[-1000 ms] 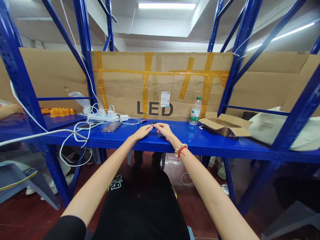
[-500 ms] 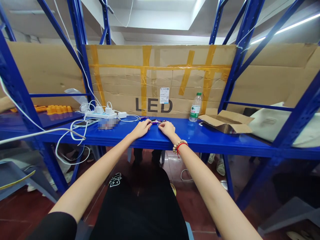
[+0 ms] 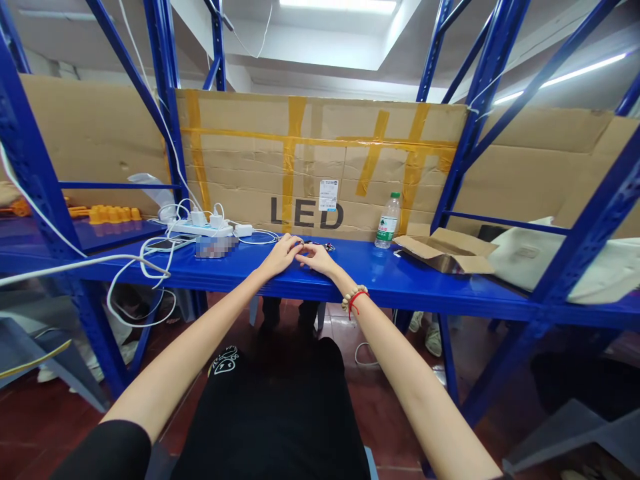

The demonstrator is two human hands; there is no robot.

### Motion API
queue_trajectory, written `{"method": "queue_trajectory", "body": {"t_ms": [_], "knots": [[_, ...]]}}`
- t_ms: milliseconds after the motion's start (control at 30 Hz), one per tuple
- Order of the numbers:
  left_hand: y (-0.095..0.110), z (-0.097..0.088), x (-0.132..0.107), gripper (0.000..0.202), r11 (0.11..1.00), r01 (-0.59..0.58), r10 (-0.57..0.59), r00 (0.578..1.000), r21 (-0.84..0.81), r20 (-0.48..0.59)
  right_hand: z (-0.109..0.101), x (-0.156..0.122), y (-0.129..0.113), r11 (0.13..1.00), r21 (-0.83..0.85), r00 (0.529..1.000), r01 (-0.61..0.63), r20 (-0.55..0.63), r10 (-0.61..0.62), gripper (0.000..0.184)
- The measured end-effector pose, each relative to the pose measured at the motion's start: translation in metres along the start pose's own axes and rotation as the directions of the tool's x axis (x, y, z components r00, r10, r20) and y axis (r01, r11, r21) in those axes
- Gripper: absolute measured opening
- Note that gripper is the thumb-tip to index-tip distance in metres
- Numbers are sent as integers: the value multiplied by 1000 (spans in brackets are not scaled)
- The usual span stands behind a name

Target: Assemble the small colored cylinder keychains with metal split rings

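My left hand (image 3: 283, 257) rests near the front of the blue shelf top (image 3: 350, 273), its fingers curled in. Its fingertips meet those of my right hand (image 3: 320, 258), which is bent in a pinch and wears a bead bracelet (image 3: 354, 296) and a red cord on the wrist. Whatever lies between the fingers is too small and too covered to name. Just behind my right hand is a cluster of small dark and shiny pieces (image 3: 329, 247), partly hidden by the fingers.
A power strip (image 3: 200, 229) with white chargers and cables stands left, beside a phone (image 3: 173, 243). On the right are a water bottle (image 3: 387, 221), an open cardboard box (image 3: 445, 250) and a white bag (image 3: 555, 257). A large cardboard sheet (image 3: 240, 167) stands behind; blue posts rise at both sides.
My right hand has moved left from the small pieces to meet my left hand's fingertips. My left hand has barely moved. The camera view has tilted slightly.
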State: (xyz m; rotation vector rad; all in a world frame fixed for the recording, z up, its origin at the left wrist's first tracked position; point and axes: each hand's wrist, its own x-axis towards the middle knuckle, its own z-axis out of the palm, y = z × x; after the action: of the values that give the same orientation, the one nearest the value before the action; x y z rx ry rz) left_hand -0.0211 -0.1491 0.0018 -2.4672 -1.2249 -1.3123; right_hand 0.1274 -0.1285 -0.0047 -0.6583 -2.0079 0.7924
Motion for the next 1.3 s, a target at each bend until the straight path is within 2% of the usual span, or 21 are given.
{"method": "queue_trajectory", "body": {"t_ms": [133, 267, 333, 467, 600, 900, 1067, 1200, 1300], "knots": [[4, -1, -2, 24, 999, 34, -33, 999, -39, 29, 0, 0, 1, 994, 43, 995, -100, -5, 100, 25], [5, 0, -4, 38, 983, 178, -174, 981, -37, 80, -6, 1, 8, 983, 36, 976, -181, -118, 184, 22], [4, 1, -5, 36, 975, 213, -218, 972, 63, 87, -11, 2, 14, 977, 10, 953, -213, -217, 210, 26], [2, 3, -8, 25, 910, 251, -292, 953, 329, 81, -27, 4, 27, 948, -100, 876, -301, -421, 234, 33], [3, 3, -12, 25, 880, 287, -344, 934, 379, 91, -44, 5, 39, 887, -259, 839, -382, -500, 215, 32], [5, -2, -15, 25, 873, 263, -323, 943, 411, 83, -65, 19, 44, 711, -571, 896, -409, -401, 194, 20], [-2, 4, -8, 24, 883, 195, -241, 969, 426, 55, -80, 28, 36, 602, -699, 922, -387, -309, 233, 16], [-15, 10, 7, 21, 855, 134, -206, 975, 500, 90, -84, 36, 36, 587, -758, 958, -286, -211, 195, 12], [-28, 11, 21, 23, 879, -15, -65, 986, 477, 151, -89, 42, 39, 632, -742, 975, -221, -170, 142, 16]]}}
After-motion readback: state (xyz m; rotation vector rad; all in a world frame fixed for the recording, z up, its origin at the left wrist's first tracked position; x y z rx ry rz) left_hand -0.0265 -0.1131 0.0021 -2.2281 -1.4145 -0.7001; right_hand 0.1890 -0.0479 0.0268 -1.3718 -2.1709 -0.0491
